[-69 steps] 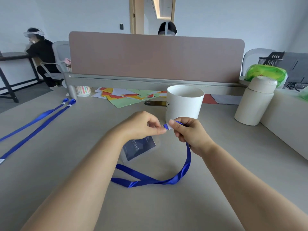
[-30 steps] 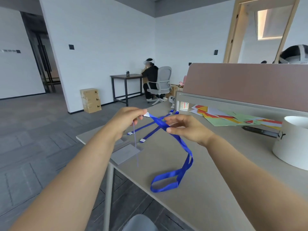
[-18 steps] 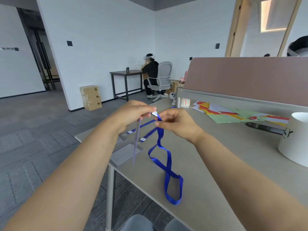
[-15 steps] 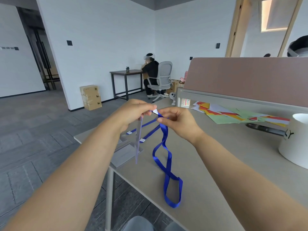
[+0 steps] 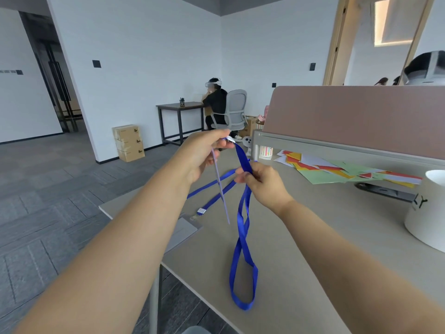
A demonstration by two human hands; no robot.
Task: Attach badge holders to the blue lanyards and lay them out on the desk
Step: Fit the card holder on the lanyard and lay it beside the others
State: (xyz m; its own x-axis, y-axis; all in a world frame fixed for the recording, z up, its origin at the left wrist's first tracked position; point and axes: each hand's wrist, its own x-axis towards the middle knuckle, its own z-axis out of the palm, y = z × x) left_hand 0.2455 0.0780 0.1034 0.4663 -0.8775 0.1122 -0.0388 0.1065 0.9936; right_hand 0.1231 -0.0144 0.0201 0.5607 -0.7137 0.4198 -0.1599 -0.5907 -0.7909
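The blue lanyard (image 5: 242, 156) hangs in a twisted loop to the desk (image 5: 313, 249) at six o'clock from the right hand (image 5: 262, 184), whose thumb and fingers pinch both straps together; at eleven o'clock from it, the left hand (image 5: 202, 155) pinches the clip end, the clear badge holder (image 5: 226, 213) dangling edge-on beneath. Farther off, two more lanyards (image 5: 204, 187) lie flat at twelve o'clock; coloured papers (image 5: 337, 169) sit at two o'clock.

Both hands (image 5: 201, 156) and forearms (image 5: 134, 237) are bare.
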